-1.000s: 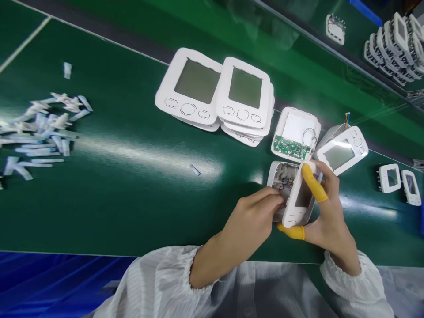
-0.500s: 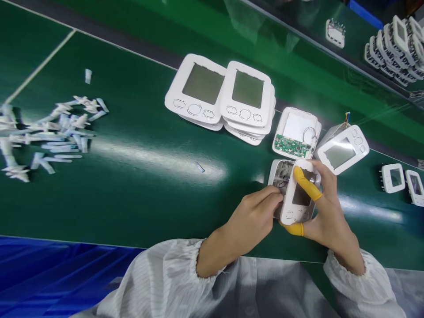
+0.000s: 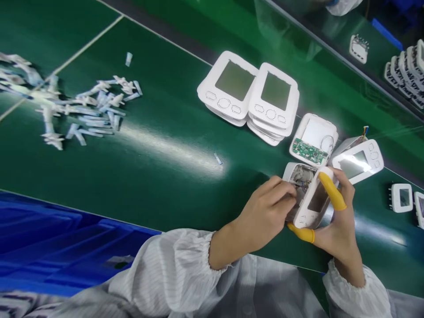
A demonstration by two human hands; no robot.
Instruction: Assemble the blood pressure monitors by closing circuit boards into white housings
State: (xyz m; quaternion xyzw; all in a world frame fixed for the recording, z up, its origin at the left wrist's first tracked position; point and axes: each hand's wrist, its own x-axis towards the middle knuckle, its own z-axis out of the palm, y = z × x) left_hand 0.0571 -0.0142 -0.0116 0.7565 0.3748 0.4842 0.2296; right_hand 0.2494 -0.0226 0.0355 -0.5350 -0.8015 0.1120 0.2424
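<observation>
Left hand [image 3: 265, 214] deeper into opened unit [image 3: 314, 199]

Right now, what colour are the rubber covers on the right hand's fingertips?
Yellow: the rubber finger covers show best in the head view.

— What is worn on the arms?
— A white garment with fine stripes is worn. The left sleeve [image 3: 172, 269] and the right sleeve [image 3: 356, 296] are each gathered at the wrist by an elastic cuff, and the cloth is puffed above each cuff.
— And on the hands?
— The left hand [image 3: 265, 212] is uncovered. On the right hand [image 3: 339, 229], a yellow rubber cot [image 3: 333, 192] is pulled over the forefinger and a second cot [image 3: 303, 234] over the thumb.
</observation>
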